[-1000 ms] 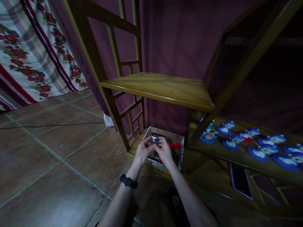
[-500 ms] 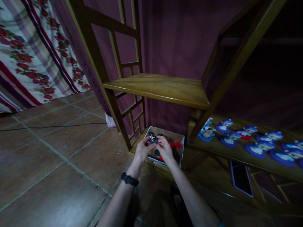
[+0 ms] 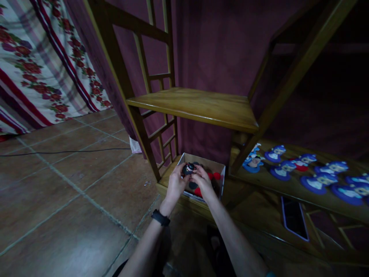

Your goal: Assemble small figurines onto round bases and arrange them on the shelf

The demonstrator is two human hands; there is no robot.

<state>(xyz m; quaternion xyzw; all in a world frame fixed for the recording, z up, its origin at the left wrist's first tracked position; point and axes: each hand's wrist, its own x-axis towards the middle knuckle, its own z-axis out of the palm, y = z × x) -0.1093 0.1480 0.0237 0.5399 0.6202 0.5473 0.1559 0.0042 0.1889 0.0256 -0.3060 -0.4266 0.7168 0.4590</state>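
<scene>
A small black figurine [image 3: 189, 168] on a dark round base is held between my two hands, above an open cardboard box [image 3: 223, 181]. My left hand [image 3: 176, 184] grips it from the left, with the fingers closed round its edge. From the right, my right hand [image 3: 202, 180] pinches its other side. The figurine is tilted, its top turned to the right. Inside the box, partly hidden by my hands, lie red pieces [image 3: 216, 176] and dark round pieces. A black band [image 3: 160, 217] is on my left wrist.
Several blue-based figurines [image 3: 284, 170] stand on the low wooden ledge at right. Below them lies a phone [image 3: 294, 218] with a purple edge. A wooden shelf [image 3: 196, 104] juts out above the box. A black cable [image 3: 66, 152] crosses the tiled floor at left.
The figurine has been turned between my hands, from roughly upright to tipped over sideways. Both hands stay over the box. The view has shifted slightly.
</scene>
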